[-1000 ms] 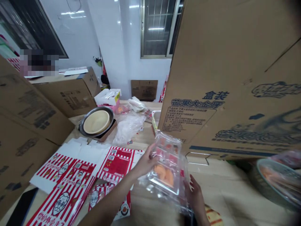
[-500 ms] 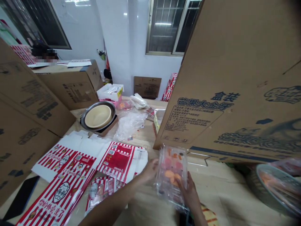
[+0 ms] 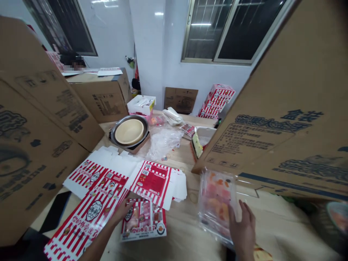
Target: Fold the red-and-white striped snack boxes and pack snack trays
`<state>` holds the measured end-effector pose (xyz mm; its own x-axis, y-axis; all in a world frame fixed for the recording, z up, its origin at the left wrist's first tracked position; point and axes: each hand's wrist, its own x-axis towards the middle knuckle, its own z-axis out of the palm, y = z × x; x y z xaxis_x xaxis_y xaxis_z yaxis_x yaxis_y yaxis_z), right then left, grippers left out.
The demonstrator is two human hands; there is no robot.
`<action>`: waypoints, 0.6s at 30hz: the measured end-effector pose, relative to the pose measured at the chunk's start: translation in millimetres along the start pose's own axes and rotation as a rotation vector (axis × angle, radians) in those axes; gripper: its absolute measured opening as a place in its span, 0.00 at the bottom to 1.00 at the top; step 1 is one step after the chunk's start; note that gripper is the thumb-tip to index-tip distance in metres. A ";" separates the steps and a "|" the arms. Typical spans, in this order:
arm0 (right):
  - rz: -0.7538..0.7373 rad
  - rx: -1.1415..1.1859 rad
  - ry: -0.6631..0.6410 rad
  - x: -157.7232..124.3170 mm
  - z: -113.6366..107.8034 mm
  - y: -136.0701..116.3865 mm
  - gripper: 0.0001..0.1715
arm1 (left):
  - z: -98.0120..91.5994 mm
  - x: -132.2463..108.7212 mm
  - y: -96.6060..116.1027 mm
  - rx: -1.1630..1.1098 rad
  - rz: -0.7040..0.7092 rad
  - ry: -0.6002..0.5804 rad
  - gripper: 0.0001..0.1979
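Observation:
My left hand (image 3: 121,211) is at the upper left corner of a small red-and-white striped box (image 3: 144,220), its fingers curled over the edge. Through that box's clear window several small pieces show. My right hand (image 3: 243,223) lies along the right side of a clear plastic pack (image 3: 217,203) filled with orange and pink pieces. Its fingers are stretched out and apart, with the thumb side close to the pack. Flat striped cartons (image 3: 95,210) are spread beside my left arm, and another flat carton (image 3: 153,183) lies just above the small box.
Large cardboard boxes stand at the left (image 3: 40,137) and right (image 3: 285,145). Farther back are a cream bowl (image 3: 129,131) in a metal basin, crumpled clear bags (image 3: 164,141) and a white basket (image 3: 203,136). A dark phone-like slab (image 3: 56,212) lies left; a person's head shows far left.
My left hand has moved from beside the plastic pack leftward to the small striped box. My right hand's fingers have come off the pack's top and spread. The view has turned right.

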<state>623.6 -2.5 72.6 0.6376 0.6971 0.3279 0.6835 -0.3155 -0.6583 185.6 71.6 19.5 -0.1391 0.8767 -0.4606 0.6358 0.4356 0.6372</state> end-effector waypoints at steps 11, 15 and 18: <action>0.373 0.248 -0.576 -136.1 111.8 -66.4 0.35 | 36.3 3.1 -16.6 -0.394 0.019 -0.334 0.28; 0.484 0.318 -0.684 -170.5 115.7 -66.6 0.33 | 36.8 0.2 -23.8 -0.478 -0.004 -0.426 0.33; 0.598 0.375 -0.724 -184.4 107.7 -69.2 0.38 | 28.1 -0.9 -28.5 -0.498 -0.033 -0.489 0.40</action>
<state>420.5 -39.9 -15.3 0.3849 0.7531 -0.5336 0.0867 -0.6051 -0.7914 189.0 52.7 -15.6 0.2795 0.7197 -0.6356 0.1970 0.6049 0.7716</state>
